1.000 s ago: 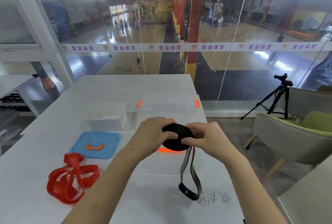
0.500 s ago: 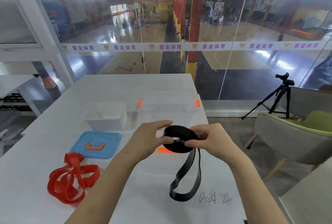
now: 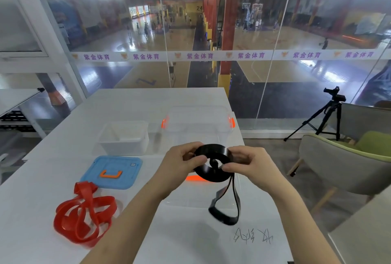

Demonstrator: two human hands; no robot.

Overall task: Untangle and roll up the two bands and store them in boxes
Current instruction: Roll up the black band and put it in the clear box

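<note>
A black band is partly wound into a flat coil held above the table. My left hand grips the coil's left side and my right hand pinches its right side. A loose loop of the band hangs down from the coil toward the table. A tangled red band lies on the table at the near left. Two open boxes stand further back: a small white box and a larger clear box with orange clips.
A blue lid with an orange handle lies in front of the white box. A clear lid with an orange handle lies under my hands. A glass wall rises behind the white table. A chair and tripod stand at right.
The coil has been turned further and the hanging loop has grown shorter and swung. My left hand's fingers have closed back onto the coil. The red band has not moved.
</note>
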